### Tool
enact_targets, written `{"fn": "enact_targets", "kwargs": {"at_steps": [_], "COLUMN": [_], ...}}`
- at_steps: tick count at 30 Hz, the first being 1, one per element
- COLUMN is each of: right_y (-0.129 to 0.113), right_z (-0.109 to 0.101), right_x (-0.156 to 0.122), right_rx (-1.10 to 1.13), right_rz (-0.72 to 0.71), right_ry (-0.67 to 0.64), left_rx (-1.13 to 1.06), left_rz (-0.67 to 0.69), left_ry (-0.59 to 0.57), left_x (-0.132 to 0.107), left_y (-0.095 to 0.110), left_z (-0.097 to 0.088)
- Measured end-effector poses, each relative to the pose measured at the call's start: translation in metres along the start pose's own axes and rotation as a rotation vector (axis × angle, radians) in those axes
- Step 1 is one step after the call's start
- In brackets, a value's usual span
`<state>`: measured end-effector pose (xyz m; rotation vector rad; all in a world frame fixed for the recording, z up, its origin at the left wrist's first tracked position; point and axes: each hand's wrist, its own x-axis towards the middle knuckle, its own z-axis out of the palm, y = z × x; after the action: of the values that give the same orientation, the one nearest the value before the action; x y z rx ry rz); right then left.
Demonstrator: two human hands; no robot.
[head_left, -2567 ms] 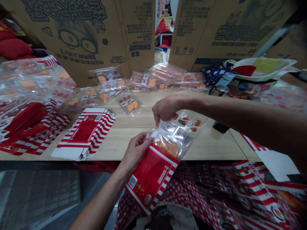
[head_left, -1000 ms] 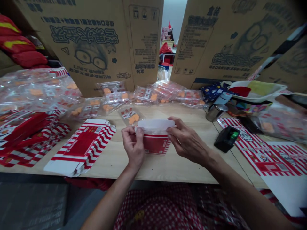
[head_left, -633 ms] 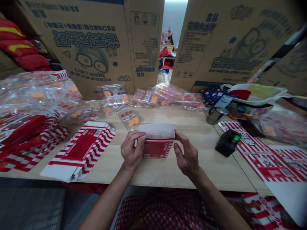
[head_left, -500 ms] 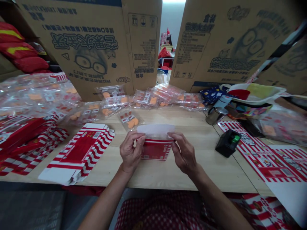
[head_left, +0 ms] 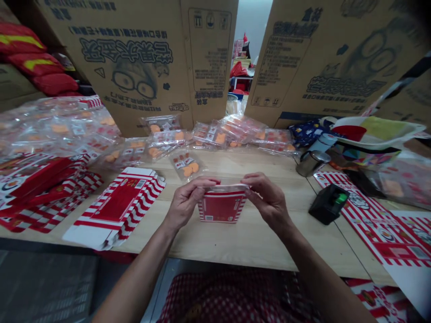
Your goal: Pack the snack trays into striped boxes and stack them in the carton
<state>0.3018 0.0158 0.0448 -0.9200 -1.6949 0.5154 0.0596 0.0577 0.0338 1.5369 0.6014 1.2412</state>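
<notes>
A small striped box (head_left: pixel 221 210), red and white, stands upright on the wooden counter (head_left: pixel 235 244) near its front edge. The left hand (head_left: pixel 183 204) and right hand (head_left: pixel 269 202) flank it — fingers pinched closed on its top corners. It looks like light, thin card, easily crushed, so the side edges seem the safest hold. There is one box in hand, one stack of flat blanks (head_left: pixel 117 206) to its left, one loose snack packet (head_left: pixel 186 164) just behind, and two tall cartons (head_left: pixel 141 58) beyond.

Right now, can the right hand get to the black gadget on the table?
Probably yes. The black gadget lies just right of the right hand, with only bare table between. But it and the left hand hold the box, so it would have to let go first.
</notes>
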Motion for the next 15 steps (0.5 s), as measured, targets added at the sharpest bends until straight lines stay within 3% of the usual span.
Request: {"fn": "enact_targets", "kwargs": {"at_steps": [2, 4, 6, 9, 15], "right_y": [-0.001, -0.004, -0.010, -0.022, -0.040], "right_z": [-0.005, -0.011, -0.016, -0.023, -0.031], "right_x": [0.001, 0.001, 0.002, 0.009, 0.040], "right_rx": [-0.124, -0.190, -0.119, 0.060, 0.220], "right_rz": [-0.146, -0.202, -0.076, 0.254, 0.513], "right_ry": [-0.044, -0.121, -0.214, -0.348, -0.669], "left_rx": [-0.052, -0.084, -0.068, -0.016, 0.076], "left_rz": [0.041, 0.062, 0.017, -0.138, -0.290], "left_ry": [-0.038, -0.039, 0.018, 0.061, -0.151], "left_x": [-0.001, -0.001, -0.002, -0.001, 0.001], "left_y": [-0.004, -0.005, 0.000, 0.016, 0.042], "left_z": [-0.002, 0.002, 0.009, 0.017, 0.014]}}
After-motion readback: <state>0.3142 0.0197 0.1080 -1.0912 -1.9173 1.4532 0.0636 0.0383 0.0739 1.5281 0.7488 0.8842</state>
